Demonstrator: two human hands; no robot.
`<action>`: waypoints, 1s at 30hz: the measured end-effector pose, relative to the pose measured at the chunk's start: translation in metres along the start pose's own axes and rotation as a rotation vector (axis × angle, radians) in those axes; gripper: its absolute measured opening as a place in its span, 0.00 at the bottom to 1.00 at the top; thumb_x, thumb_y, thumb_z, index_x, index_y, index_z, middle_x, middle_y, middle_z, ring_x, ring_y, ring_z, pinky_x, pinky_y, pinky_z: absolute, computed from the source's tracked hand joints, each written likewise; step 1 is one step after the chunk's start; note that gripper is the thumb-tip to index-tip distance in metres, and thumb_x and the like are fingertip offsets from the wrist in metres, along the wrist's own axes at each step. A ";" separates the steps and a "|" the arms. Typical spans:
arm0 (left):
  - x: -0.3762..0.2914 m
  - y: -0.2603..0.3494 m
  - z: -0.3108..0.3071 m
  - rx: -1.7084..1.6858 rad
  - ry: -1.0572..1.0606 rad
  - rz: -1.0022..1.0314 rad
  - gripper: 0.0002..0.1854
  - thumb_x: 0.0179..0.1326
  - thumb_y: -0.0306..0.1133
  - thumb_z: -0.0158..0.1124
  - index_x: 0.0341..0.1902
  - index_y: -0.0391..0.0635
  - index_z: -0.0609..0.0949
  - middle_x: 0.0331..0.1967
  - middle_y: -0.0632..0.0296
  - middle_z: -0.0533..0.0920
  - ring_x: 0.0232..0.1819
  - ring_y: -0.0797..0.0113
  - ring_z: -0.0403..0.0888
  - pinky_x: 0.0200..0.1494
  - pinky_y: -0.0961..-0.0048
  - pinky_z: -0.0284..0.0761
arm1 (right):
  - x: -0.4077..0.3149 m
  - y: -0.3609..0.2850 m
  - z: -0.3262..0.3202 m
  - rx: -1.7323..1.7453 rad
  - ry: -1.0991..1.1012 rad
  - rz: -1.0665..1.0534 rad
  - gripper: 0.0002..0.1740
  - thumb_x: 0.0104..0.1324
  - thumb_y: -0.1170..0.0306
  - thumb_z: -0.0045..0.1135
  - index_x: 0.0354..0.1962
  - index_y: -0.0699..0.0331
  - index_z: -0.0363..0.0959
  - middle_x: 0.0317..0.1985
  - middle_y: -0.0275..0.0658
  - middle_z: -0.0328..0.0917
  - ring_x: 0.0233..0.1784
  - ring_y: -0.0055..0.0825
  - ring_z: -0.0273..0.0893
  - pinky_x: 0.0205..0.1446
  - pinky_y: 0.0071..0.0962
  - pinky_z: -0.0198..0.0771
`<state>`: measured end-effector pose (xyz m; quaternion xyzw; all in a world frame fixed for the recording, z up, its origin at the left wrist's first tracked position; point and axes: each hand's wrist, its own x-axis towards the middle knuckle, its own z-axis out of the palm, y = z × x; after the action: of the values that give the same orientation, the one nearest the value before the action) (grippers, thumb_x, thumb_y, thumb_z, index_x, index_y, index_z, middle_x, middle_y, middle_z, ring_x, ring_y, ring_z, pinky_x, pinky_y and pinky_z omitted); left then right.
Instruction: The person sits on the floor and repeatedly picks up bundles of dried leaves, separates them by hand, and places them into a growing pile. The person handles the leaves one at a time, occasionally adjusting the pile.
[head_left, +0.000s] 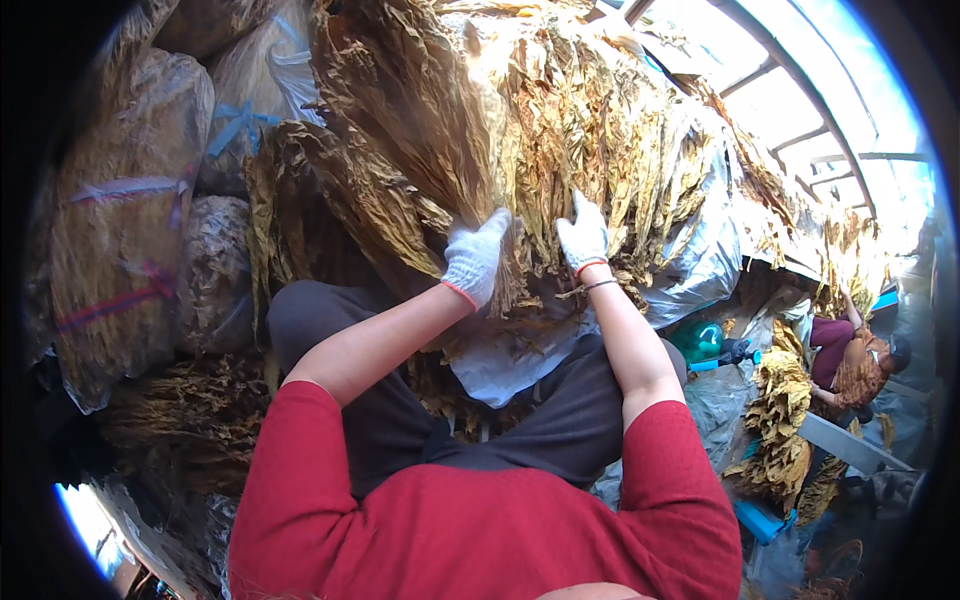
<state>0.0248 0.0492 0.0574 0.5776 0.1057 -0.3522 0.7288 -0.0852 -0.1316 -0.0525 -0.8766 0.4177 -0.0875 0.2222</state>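
My left hand (476, 255), in a white knit glove with a red cuff edge, is closed around the stem ends of a bundle of brown dried leaves, likely tobacco (412, 112). The leaves fan up and to the left from it. To its right, my right hand (583, 232), gloved the same way, touches the lower ends of a broad pile of yellow-brown dried leaves (600, 127); whether its fingers grip a leaf cannot be told. White plastic sheeting (705, 255) shows beneath the pile's right side.
Plastic-wrapped leaf bales (120, 217) tied with ribbons stand at the left. Loose dark leaves (187, 420) lie below them. At the right are a green round container (699, 341), stacked leaves (780, 420), a metal bar (851, 441) and a seated person (855, 352) handling leaves.
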 end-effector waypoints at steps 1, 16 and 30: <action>-0.001 0.000 0.000 -0.032 -0.014 -0.013 0.17 0.61 0.28 0.66 0.53 0.37 0.77 0.41 0.57 0.85 0.37 0.65 0.86 0.41 0.71 0.81 | 0.003 0.013 0.003 0.038 0.130 -0.073 0.28 0.59 0.71 0.58 0.58 0.72 0.71 0.49 0.51 0.80 0.48 0.42 0.79 0.58 0.33 0.72; 0.014 -0.011 -0.005 -0.153 0.092 -0.221 0.16 0.57 0.24 0.63 0.49 0.35 0.76 0.32 0.54 0.84 0.29 0.62 0.85 0.32 0.69 0.81 | 0.011 -0.022 -0.039 -0.087 0.468 -0.245 0.32 0.54 0.66 0.66 0.57 0.65 0.71 0.49 0.54 0.75 0.53 0.48 0.74 0.62 0.40 0.67; 0.010 -0.011 -0.007 0.072 0.176 0.016 0.26 0.56 0.38 0.70 0.51 0.30 0.73 0.41 0.55 0.83 0.36 0.69 0.82 0.41 0.71 0.78 | -0.012 -0.014 0.015 -0.129 0.199 -0.286 0.18 0.59 0.68 0.59 0.48 0.60 0.77 0.54 0.50 0.73 0.57 0.49 0.70 0.62 0.42 0.66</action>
<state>0.0274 0.0502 0.0415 0.6329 0.1519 -0.2977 0.6983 -0.0785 -0.1096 -0.0589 -0.9265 0.3137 -0.1776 0.1082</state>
